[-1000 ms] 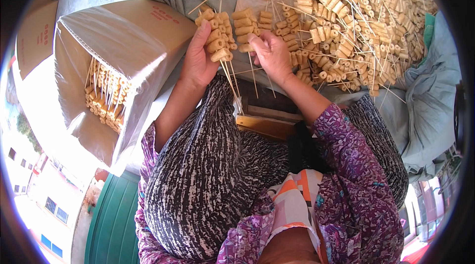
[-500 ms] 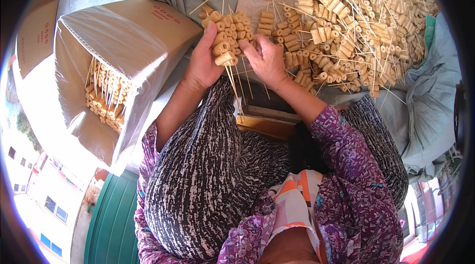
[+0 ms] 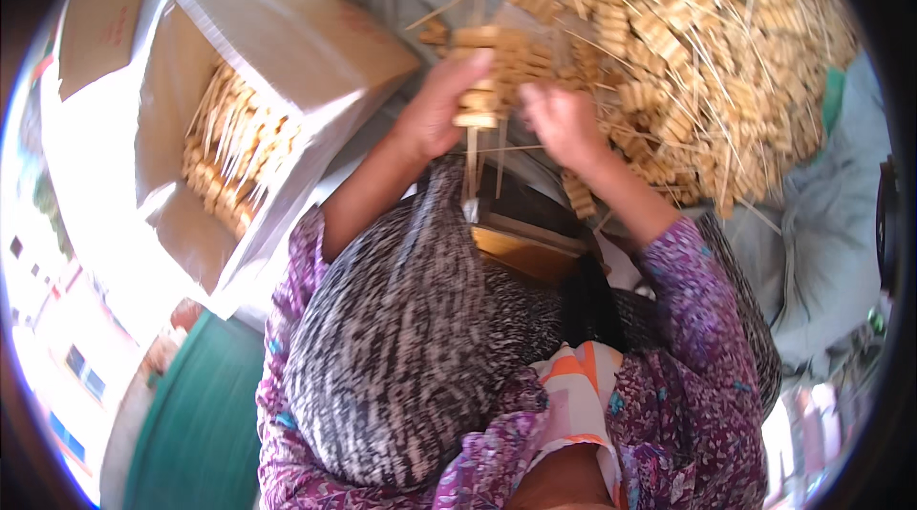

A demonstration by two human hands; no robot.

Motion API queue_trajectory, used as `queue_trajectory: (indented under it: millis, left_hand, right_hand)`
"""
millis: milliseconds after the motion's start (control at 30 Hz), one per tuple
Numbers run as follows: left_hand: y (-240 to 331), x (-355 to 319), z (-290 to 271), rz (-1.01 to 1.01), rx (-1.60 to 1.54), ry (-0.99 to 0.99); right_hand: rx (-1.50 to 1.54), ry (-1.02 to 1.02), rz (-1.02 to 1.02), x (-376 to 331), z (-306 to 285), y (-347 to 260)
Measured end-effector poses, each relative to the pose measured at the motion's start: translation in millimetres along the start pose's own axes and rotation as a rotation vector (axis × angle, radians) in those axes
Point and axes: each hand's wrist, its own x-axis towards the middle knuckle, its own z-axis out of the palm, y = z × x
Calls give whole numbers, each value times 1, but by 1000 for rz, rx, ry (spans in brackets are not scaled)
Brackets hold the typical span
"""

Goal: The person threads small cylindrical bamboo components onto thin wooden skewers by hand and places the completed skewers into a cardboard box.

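Observation:
My left hand (image 3: 437,111) is closed around a bundle of skewers (image 3: 478,107) threaded with tan, ridged, roll-shaped pieces. Their bare stick ends point down toward my lap. Just right of the bundle is my right hand (image 3: 565,130), its fingers curled but smeared by motion, so whether they grip anything does not show. A thin stick runs sideways between the two hands. Beyond them and to the right spreads a large heap of similar skewers (image 3: 669,80), lying in all directions on grey cloth.
At the left, a cardboard box (image 3: 306,32) with a clear plastic liner lies tipped toward me, holding many skewers (image 3: 234,142). Another carton (image 3: 100,32) stands behind it. A wooden-edged object (image 3: 525,250) sits between my knees. Grey cloth (image 3: 831,252) bulges at the right.
The view has shifted, so most of the scene sits farther right. My right hand has moved away from the bundle, to the right and nearer me. My left hand still holds the skewers.

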Motion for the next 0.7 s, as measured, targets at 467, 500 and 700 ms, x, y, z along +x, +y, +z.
queue_trajectory:
  millis: [467,500,700]
  left_hand:
    - [156,-55,155,719,285,-583]
    - [174,-74,149,832,355,-590]
    - [223,-186,82,1033,1155,274]
  right_hand:
    - [184,345,-244,51,-113,-27]
    - [256,358,-208,41,-99,-65]
    - [160,225,-278,42,-83,-56]
